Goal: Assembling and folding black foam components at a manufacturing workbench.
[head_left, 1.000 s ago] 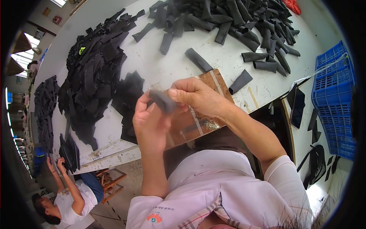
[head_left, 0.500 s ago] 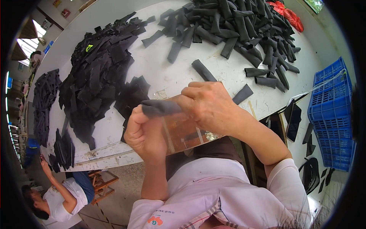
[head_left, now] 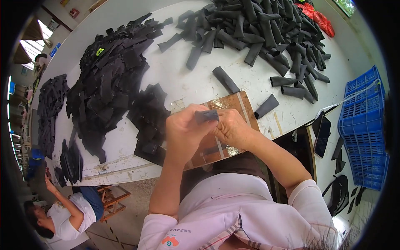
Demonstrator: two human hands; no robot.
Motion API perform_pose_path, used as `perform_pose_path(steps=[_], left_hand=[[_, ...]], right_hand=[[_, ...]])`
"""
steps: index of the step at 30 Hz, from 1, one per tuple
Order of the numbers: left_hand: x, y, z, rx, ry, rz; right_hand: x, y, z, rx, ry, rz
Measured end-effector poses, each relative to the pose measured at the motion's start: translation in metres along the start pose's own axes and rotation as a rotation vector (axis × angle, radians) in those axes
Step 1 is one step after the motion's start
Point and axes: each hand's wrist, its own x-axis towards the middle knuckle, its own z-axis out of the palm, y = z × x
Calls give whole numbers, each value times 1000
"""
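Observation:
My left hand (head_left: 185, 127) is closed round a short dark grey fabric tube (head_left: 206, 116), whose end pokes out above the fingers. Against it, my right hand (head_left: 234, 128) has its fingers bent in at the tube's right side; those fingertips are partly hidden. Both hands are over a brown wooden board (head_left: 246, 104) with strips of tape, at the table's near edge. One grey tube (head_left: 226, 80) lies just beyond the board, and another tube (head_left: 266, 106) to its right.
A big heap of flat black fabric pieces (head_left: 108, 75) covers the table's left, with a smaller stack (head_left: 148, 108) nearer me. Many grey tubes (head_left: 250, 25) are heaped at the far side. A blue plastic crate (head_left: 362, 133) stands right. Another person (head_left: 75, 212) sits at lower left.
Both hands have come closer together over the board. The tube, earlier stretched sideways between them, now shows as a short end above my left hand.

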Motion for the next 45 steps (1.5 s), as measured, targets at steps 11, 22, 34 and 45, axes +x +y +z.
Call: perform_pose_path(steps=[11,22,34,45], left_hand=[[-3,-1,3,92,47,235],[0,11,-5,222,-40,468],[-11,17,-5,-588,359,389],[-19,6,-3,-147,355,421]], right_hand=[[6,-10,-5,27,12,18],[5,-13,-2,87,30,-8],[31,-40,-39,-218,-41,-73],[8,-24,-6,-64,43,-94]])
